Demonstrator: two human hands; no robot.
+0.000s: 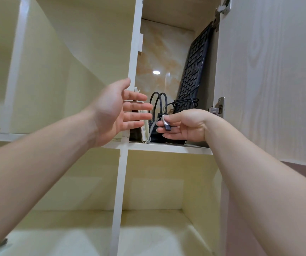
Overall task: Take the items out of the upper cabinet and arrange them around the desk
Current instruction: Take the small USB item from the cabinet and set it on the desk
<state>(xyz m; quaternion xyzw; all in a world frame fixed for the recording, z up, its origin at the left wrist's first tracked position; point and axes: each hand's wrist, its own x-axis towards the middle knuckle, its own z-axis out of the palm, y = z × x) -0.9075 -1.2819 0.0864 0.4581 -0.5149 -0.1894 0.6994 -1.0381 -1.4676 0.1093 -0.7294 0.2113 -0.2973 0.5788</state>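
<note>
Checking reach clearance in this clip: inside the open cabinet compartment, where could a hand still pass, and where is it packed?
Free: the upper space between the divider panel and the leaning keyboard, above the cables. Crowded: the shelf floor, where notebooks, black cable loops and the keyboard's foot sit close together. The right hand pinches a grey adapter there; the left hand is spread open in front of the notebooks.

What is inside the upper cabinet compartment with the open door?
A black keyboard leans on the right wall, beside coiled black cables and a pale notebook. The right hand pinches a grey USB plug; hands hide the rest.
</note>
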